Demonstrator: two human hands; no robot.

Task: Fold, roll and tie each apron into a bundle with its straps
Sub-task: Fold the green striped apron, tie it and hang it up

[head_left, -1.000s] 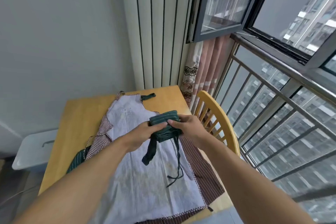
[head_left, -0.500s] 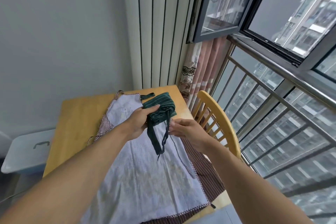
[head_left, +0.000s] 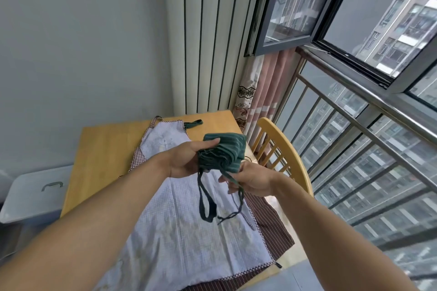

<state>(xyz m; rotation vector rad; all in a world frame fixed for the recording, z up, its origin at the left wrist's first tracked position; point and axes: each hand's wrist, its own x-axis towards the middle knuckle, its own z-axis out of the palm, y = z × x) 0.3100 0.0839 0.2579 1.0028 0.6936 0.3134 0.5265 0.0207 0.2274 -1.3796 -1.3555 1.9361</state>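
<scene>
I had the rolled dark green striped apron bundle [head_left: 222, 151] up in the air above the pale checked apron [head_left: 189, 208] spread flat on the wooden table [head_left: 106, 144]. My left hand [head_left: 184, 160] clamped round the roll, thumb over its top edge. My right hand [head_left: 250, 179] sat just under it, fingers pinching the thin green strap [head_left: 233, 178], whose loose loops dangled toward the pale apron. Soft, light cloth, I judged, springy enough to unroll, so squeeze the roll's middle and pull the strap close to the roll.
</scene>
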